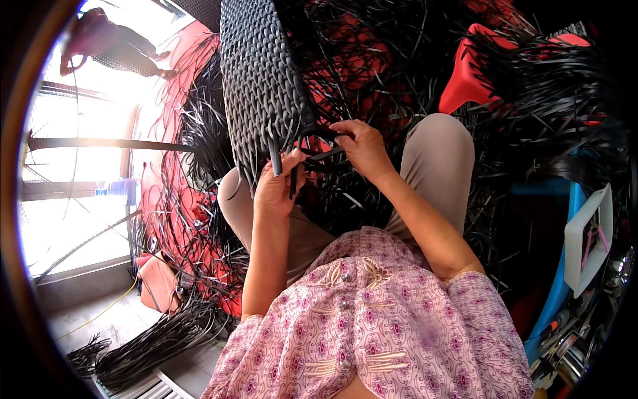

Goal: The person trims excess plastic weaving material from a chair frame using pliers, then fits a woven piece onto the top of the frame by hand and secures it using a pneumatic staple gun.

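A long panel woven from dark grey flat strips point(260, 73) reaches from the top of the view down to between my knees. Loose strip ends hang from its near edge. My left hand point(278, 186) is closed at that edge, pinching a dark plastic strip point(293, 181) near the panel's corner. Just right of the corner, my right hand point(364, 149) pinches a dark strip point(327, 153) between thumb and forefinger. The strip runs between the two hands. Part of the panel's corner is hidden behind my left fingers.
Loose black strips point(359, 60) cover red sheeting all around. A red plastic stool point(473, 70) lies at the upper right. On the right stands a blue tub point(555, 309) beside a white basket frame point(573, 249) and metal tools. Bundled strips point(159, 346) lie lower left. Another person point(96, 36) is at the upper left.
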Available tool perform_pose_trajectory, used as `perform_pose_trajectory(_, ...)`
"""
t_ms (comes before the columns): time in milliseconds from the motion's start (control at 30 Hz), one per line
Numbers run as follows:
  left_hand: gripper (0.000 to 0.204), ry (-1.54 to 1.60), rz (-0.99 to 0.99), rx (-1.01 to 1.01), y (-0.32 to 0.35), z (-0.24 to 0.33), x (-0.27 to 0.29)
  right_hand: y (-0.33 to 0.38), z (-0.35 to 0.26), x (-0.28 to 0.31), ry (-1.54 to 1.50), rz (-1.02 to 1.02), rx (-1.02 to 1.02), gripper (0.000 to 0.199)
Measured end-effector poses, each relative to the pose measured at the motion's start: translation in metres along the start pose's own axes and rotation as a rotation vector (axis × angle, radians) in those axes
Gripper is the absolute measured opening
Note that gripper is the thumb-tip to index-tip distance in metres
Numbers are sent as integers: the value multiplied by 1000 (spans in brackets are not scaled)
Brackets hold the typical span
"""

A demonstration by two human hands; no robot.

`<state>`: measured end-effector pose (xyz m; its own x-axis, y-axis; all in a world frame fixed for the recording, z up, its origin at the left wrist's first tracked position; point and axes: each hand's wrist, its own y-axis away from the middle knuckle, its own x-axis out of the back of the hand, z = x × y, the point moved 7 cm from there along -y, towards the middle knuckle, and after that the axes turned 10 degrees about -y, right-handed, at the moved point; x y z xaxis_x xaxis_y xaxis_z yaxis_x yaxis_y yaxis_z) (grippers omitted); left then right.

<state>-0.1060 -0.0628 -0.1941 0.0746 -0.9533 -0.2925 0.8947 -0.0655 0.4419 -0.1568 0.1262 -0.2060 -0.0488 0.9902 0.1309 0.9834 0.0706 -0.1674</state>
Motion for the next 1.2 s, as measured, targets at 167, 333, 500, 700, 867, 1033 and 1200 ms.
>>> perform_pose_trajectory(167, 16, 9, 9, -4, 0, -1, 1, 10, 11, 2, -381, -87, -398, 24)
perform_pose_trajectory(333, 15, 11, -5, -15, 1, 1, -2, 18, -13, -5, -678, -192, -566, 19)
perform_pose_trajectory(500, 15, 14, -4, -18, 0, -1, 1, 28, -34, -15, -880, -172, -683, 16)
perform_pose_trajectory(700, 16, 30, 36, -10, -2, -3, -3, 27, -35, -22, -1135, -233, -734, 20)
perform_pose_trajectory(867, 16, 15, 16, -21, -3, -6, -1, 14, -27, -8, -645, -75, -547, 29)
perform_pose_trajectory(1033, 16, -16, 111, 17, 5, -3, -6, -17, -21, -7, -400, -50, -347, 34)
perform_pose_trajectory(1200, 18, -27, 83, -4, 0, -5, -2, -14, -22, -9, -569, -50, -552, 22)
